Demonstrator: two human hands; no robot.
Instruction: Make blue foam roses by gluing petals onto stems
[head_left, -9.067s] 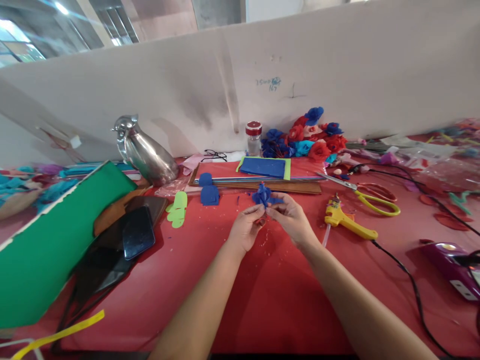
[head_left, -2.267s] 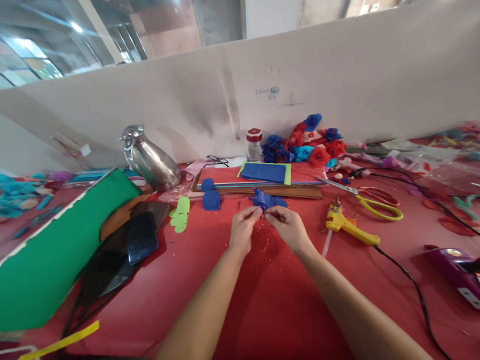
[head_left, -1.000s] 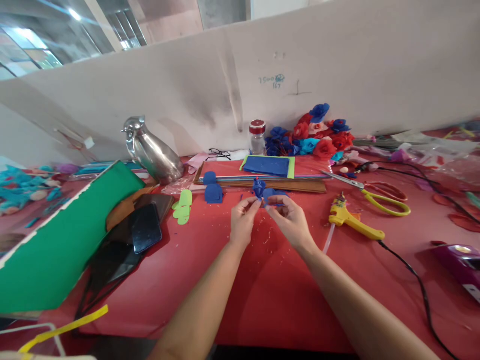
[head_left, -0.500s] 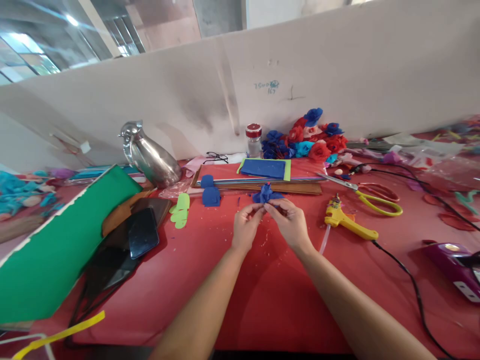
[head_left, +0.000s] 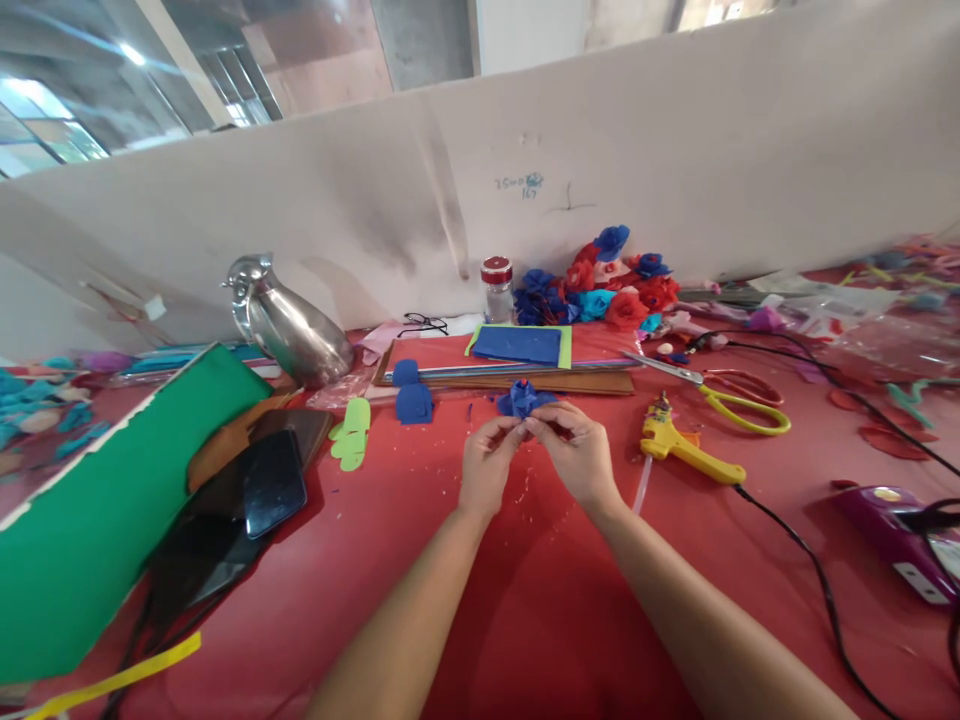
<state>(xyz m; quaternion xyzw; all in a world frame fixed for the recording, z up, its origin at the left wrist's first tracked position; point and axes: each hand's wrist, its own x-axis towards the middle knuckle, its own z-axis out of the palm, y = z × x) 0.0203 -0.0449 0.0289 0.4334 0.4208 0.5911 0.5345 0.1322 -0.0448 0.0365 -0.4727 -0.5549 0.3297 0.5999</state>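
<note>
A blue craft flower [head_left: 521, 398] with layered petals is held above the red table, pinched at its near side. My left hand [head_left: 485, 462] is closed, thumb and fingertips on the flower's lower edge. My right hand [head_left: 576, 452] is closed on it too, and the two sets of fingertips meet. What lies right between the fingertips is hidden. To the left are cut blue petal pieces [head_left: 414, 404] and light green cut pieces [head_left: 351, 436]. Right of my right hand lies a yellow glue gun [head_left: 686, 450] with a clear glue stick in it.
Behind the hands lies a stack of coloured sheets [head_left: 592, 380] with a blue piece [head_left: 517, 345] on top. Scissors [head_left: 742, 403], finished flowers [head_left: 622, 285], a jar [head_left: 497, 288], a metal jug [head_left: 292, 325], a phone [head_left: 276, 485] and a green board [head_left: 112, 520] surround the work area. Black cords run at right.
The view has shifted slightly. The blue flower has tilted in my fingers, so its layered petals show more openly. Both hands keep their pinch on it.
</note>
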